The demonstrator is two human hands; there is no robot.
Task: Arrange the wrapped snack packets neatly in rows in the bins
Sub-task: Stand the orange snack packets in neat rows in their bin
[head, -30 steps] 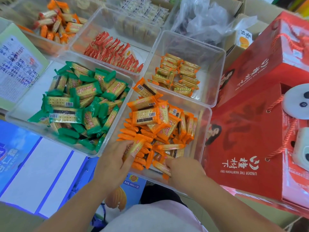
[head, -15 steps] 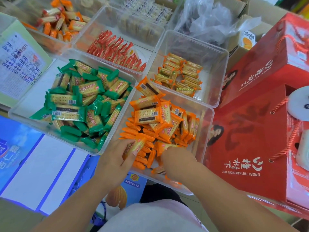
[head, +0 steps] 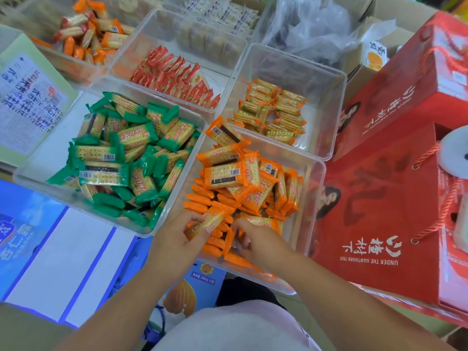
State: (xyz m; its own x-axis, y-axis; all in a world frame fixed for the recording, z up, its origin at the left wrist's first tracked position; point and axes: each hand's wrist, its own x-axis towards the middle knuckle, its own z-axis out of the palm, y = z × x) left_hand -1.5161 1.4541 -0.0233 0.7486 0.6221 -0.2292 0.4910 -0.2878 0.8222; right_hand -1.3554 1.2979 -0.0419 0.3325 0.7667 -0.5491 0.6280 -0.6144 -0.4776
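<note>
Orange-wrapped cracker packet (head: 210, 221) is pinched in the left hand (head: 177, 234) at the near end of the clear plastic bin (head: 323, 171). The right hand (head: 260, 240) curls into the standing row (head: 217, 245) beside it, its grip hidden. Nudging the loose heap (head: 228, 173) behind could spill it over that row.

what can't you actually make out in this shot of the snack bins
Head view:
Right hand: fingertips buried among the orange packets, so a grip cannot be told.
Whatever lies beneath the left hand and its held packet: covered by them.
Pale packets at the back: cut off by the top edge, print too small.
Dark contents of the clear plastic bag: blurred by crumpled film.
Red gift box: cut off by the right edge.
</note>
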